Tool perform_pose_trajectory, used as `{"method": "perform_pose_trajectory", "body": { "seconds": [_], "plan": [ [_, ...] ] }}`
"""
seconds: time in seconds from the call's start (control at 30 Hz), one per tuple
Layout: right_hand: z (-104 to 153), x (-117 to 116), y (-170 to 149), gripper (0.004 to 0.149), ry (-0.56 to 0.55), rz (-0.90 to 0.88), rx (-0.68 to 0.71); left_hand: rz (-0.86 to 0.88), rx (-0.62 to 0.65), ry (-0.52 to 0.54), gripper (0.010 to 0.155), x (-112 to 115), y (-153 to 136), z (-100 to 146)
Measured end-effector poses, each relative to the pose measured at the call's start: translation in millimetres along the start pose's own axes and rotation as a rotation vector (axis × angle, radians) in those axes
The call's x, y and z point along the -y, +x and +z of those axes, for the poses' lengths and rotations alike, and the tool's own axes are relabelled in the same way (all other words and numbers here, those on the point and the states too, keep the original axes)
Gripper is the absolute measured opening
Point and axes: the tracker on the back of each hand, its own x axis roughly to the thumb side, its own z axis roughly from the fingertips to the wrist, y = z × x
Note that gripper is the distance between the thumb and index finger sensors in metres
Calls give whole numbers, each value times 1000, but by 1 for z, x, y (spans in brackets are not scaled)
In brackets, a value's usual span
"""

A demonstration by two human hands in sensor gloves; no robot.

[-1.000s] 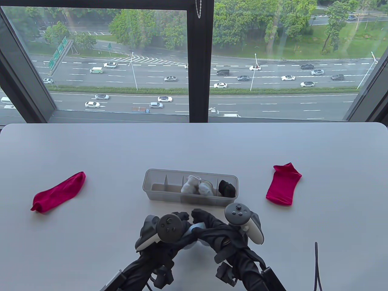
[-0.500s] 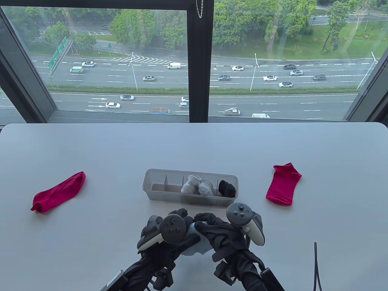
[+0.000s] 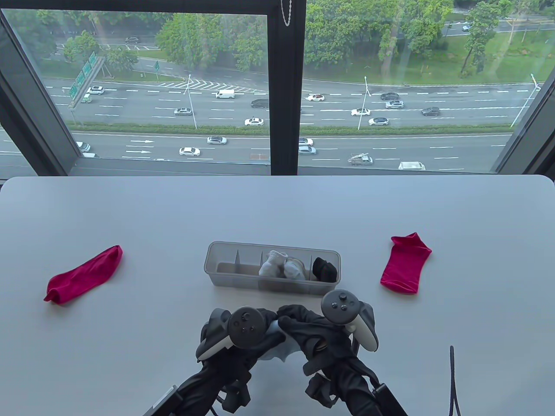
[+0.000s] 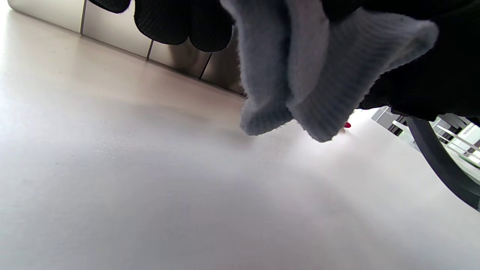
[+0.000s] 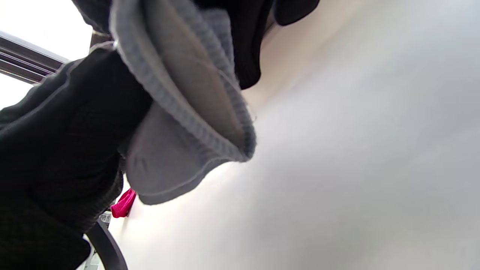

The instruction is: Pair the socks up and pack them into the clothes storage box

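**Blue socks bunched between both hands, short of the box**

The table (image 3: 130,208) lay broad and bare beyond the grip, and the box (image 3: 225,277) stood just past the knuckles, a clear tray cut into compartments. Its two left compartments looked empty; a white pair (image 3: 279,266) sat right of centre and a black pair (image 3: 325,268) at the right end. Well out to either side of the grip lay two red socks, one far left (image 3: 82,275) and one far right (image 3: 405,264), apart from each other and untouched.

The left hand (image 3: 236,331) and right hand (image 3: 321,333) met just above the table, fingers curled round the blue socks (image 3: 277,351). In the left wrist view the cloth (image 4: 318,75) hung from the gloved fingers (image 4: 180,26) in soft ribbed folds, its lowest edge near the table; whether it touched could not be told. In the right wrist view an open cuff (image 5: 195,105) flared below the grip.

The bundle looked light, limp and easily crushed, not slippery and not fragile. It would likely spring open if released loosely, so a hold across the whole folded bulk, cuff trapped under a thumb, seemed the surest way to carry it to an empty compartment.
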Motion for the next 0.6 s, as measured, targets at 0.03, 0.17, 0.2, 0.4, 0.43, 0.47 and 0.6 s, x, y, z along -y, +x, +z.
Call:
{"method": "perform_pose_trajectory", "body": {
  "seconds": [0.03,0.17,0.2,0.4,0.43,0.47,0.6],
  "plan": [
    [0,-1,0,49,20,-11,11,0,7,-5,60,0,0,0],
    [-2,-2,1,49,73,-55,17,34,-3,-35,59,3,-9,0],
    [-1,-1,3,47,44,6,17,29,5,-31,61,4,-8,0],
    [2,-2,2,48,6,-7,23,4,0,-48,64,2,-3,-3],
    [1,-2,2,49,29,-22,26,9,-1,-55,60,1,-3,-2],
    [0,-4,2,51,84,-47,45,12,-6,-56,56,-1,-5,-1],
    [-1,-2,6,52,73,6,44,53,-22,-33,59,-3,-13,2]
  ]
}}
